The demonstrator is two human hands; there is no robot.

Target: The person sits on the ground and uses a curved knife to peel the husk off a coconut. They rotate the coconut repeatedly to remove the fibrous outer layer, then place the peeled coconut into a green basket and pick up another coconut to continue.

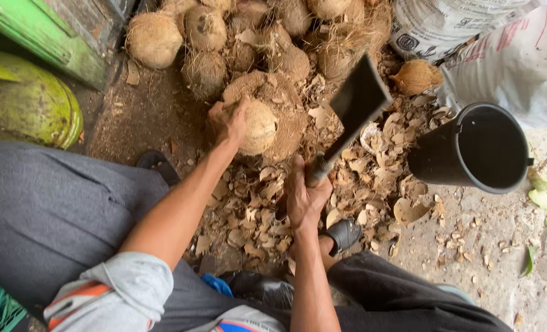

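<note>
Gripping a husked coconut [258,127] on the chopping stump [289,123], left hand [227,121] steadied it; right hand [304,197] clenched a raised cleaver [356,101]; black bucket [476,150] stood nearby on the right

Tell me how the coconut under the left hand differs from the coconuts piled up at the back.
The held coconut looks pale and fairly smooth; the piled coconuts are browner and shaggy with fibre. The held one rests on a husk-covered block with the left hand on it; the piled ones lie untouched on the ground. The right hand holds a cleaver raised near the held one only. All are roundish.
</note>
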